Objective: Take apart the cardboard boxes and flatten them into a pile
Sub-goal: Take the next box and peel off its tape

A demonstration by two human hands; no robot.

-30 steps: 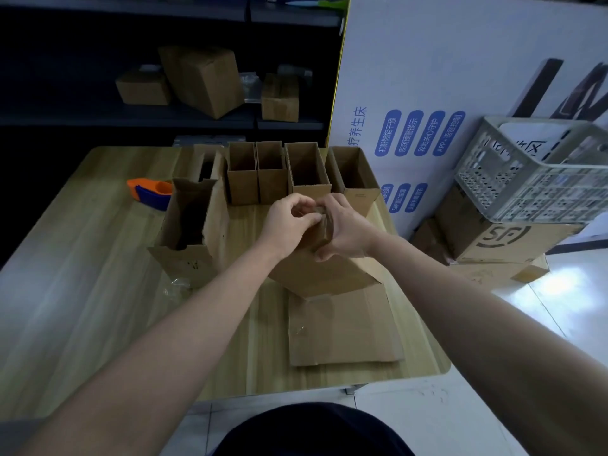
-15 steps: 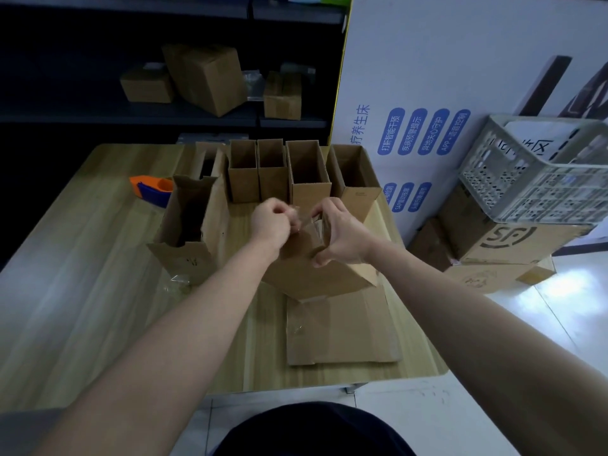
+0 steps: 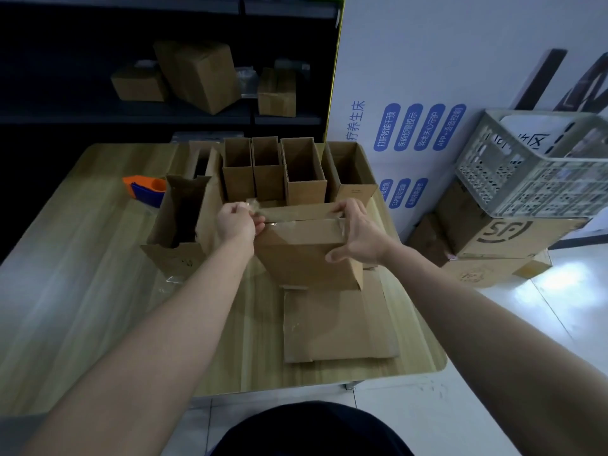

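Pale wood-grain table (image 3: pixel 82 307) stands beside a white board (image 3: pixel 427 77) with blue labels, one reading "APP", and a brown carton (image 3: pixel 513 235) printed "SF" under a grey lattice crate (image 3: pixel 533 166). At mid-table the cardboard box (image 3: pixel 302 255) sits between both hands: the left hand (image 3: pixel 238 222) pinches crinkled clear tape (image 3: pixel 252 204) at its top left corner, and the right hand (image 3: pixel 360 233) clasps its top right corner. Flattened cardboard (image 3: pixel 335 324) lies just in front.

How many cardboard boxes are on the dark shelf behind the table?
3: a small left box, a large tilted box in the middle, a small right box. The shelf is dark, so more may be hidden.
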